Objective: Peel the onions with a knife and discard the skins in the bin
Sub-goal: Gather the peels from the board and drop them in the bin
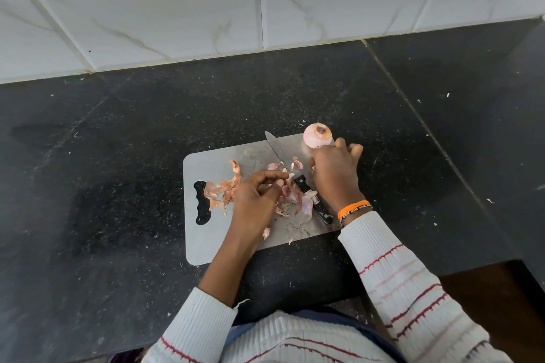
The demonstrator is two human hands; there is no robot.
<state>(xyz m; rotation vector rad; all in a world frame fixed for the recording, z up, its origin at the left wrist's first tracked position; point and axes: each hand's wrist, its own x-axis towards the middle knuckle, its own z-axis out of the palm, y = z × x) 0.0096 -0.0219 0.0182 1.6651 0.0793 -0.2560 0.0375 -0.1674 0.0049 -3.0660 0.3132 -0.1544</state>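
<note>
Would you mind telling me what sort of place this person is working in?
Most likely a home kitchen counter: a dark speckled stone countertop meets a white marble-look tiled wall, and a grey cutting board holds a knife, onion skins and a peeled onion.

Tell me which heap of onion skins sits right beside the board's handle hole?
The orange-brown heap left of the left hand. The paler pink heap lies by the knife instead.

Both forearms reach forward. The left hand [259,191] has its fingers curled inward; the right hand [334,169] is knuckles-up, its fingers bent downward.
</note>
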